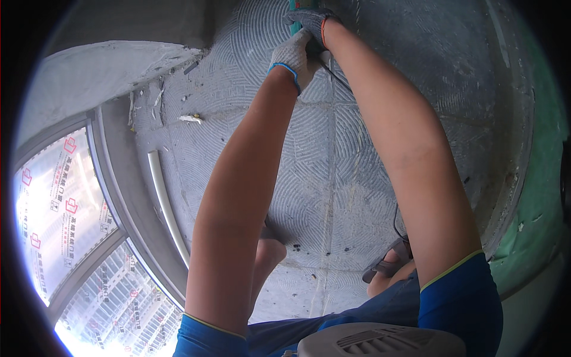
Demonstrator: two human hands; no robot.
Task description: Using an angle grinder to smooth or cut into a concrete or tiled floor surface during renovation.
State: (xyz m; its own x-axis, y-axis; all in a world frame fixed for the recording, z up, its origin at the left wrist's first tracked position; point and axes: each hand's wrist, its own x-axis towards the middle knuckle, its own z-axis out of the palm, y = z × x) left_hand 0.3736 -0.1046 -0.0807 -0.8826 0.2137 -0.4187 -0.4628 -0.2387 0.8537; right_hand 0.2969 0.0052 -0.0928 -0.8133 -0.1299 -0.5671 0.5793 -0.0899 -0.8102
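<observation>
1. My left hand (291, 58), in a white knit glove with a blue cuff, is curled closed around the lower part of a teal-handled tool (303, 6) at the far edge of the view.
2. My right hand (312, 22), in a grey glove with an orange cuff, is wrapped shut just above it, on the same tool.
3. The tool is mostly cut off by the frame; I judge it stiff and fairly heavy, best gripped two-handed on the handle, as now.
4. A thin dark cord (339, 77) runs from the hands toward me.
5. Beneath lies a grey combed mortar floor (333, 178).
6. A white pipe (165, 202) lies far left, beside the window frame (116, 196).
</observation>
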